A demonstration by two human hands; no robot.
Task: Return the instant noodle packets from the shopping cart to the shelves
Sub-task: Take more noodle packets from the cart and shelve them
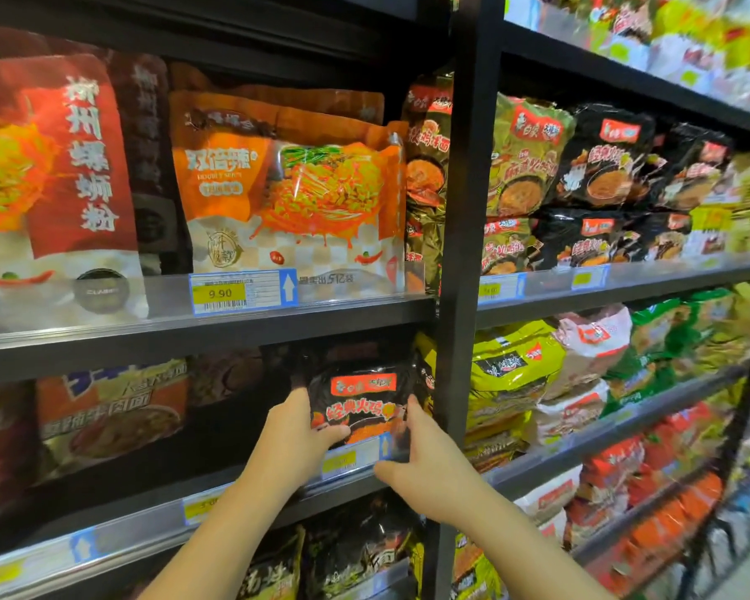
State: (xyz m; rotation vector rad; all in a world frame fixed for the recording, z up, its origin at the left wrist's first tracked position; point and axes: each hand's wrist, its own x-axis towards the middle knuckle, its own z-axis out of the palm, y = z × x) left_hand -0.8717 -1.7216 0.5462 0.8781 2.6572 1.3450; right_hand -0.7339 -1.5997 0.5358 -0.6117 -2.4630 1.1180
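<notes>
Black noodle packet (360,400) between both hands

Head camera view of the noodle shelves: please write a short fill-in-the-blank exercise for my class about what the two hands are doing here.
1. The left hand and right hand together hold a ____ noodle packet with a red label.
2. The packet sits just left of the shelf's black ____ post.
3. The yellow price tag one shelf up reads ____.

Missing words: black; upright; 9.90
</notes>
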